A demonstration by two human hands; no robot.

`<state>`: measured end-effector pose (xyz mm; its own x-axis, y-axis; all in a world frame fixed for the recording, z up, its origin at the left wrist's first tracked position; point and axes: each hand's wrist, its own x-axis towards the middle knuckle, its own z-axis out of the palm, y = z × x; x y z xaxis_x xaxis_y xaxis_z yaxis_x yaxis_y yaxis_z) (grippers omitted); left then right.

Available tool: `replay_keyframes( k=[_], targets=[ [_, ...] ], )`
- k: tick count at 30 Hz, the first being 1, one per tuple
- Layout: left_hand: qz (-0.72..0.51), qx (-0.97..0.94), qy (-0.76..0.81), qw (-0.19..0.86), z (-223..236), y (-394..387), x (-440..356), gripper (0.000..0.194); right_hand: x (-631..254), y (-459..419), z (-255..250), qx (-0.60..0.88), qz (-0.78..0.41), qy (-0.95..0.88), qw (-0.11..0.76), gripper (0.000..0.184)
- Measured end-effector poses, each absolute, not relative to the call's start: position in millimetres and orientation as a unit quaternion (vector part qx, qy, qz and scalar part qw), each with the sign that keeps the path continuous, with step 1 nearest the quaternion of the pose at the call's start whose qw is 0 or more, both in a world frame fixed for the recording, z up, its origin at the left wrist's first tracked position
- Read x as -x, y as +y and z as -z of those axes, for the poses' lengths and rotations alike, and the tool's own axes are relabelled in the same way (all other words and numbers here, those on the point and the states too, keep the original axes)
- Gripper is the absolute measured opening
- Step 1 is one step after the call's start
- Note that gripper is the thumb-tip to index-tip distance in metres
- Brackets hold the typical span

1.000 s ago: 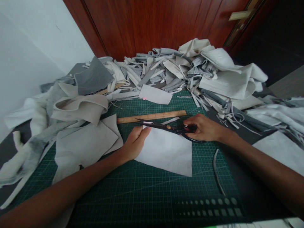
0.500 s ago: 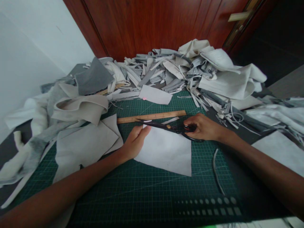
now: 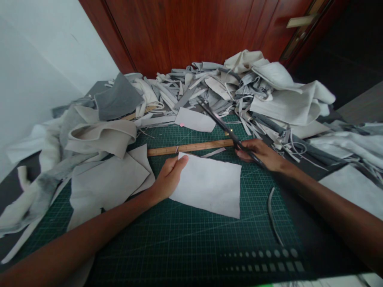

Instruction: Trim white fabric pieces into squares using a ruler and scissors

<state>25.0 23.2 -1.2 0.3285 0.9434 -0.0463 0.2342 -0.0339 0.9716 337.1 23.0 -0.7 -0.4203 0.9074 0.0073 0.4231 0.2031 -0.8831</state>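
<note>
My left hand (image 3: 169,175) pinches the upper left corner of a white piece of fabric-like sheet (image 3: 211,185), thumb on top. The sheet hangs slightly over the green cutting mat (image 3: 185,247). In my right hand (image 3: 257,153) is a pair of black scissors (image 3: 220,121), blades together and pointing up and left, apart from the sheet. Behind the sheet lies a wooden ruler (image 3: 191,147). A narrow white strip (image 3: 214,153) rests between ruler and sheet.
Scraps (image 3: 191,85) in grey and white are heaped along the back, before a wooden door (image 3: 191,32). Folded pieces (image 3: 101,137) crowd the left. A small white piece (image 3: 196,119) lies beyond the ruler. A thin grey strip (image 3: 271,215) curves on the mat at right.
The scissors have left the sheet's top edge and swung upward, their blades now closed. A small sliver now shows at the ruler near my left hand, which has barely moved.
</note>
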Motion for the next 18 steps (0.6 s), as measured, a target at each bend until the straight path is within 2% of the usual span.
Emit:
replay_keyframes(
  k=[3, 7, 10, 18],
  targets=[
    [-0.335, -0.674, 0.438, 0.492, 1, 25, -24, 0.043, -347, 20, 5, 0.459, -0.455, -0.688, 0.331, 0.051],
    [-0.295, -0.710, 0.407, 0.493, 0, 25, -25, 0.033, -352, 16, 7, 0.460, -0.410, -0.701, 0.358, 0.044],
    [-0.266, -0.723, 0.392, 0.503, -2, 26, -25, 0.037, -352, 13, 5, 0.467, -0.354, -0.735, 0.342, 0.042],
    [-0.252, -0.739, 0.412, 0.469, -9, 33, -23, 0.023, -348, 4, 1, 0.477, -0.239, -0.797, 0.282, 0.025]
  ],
)
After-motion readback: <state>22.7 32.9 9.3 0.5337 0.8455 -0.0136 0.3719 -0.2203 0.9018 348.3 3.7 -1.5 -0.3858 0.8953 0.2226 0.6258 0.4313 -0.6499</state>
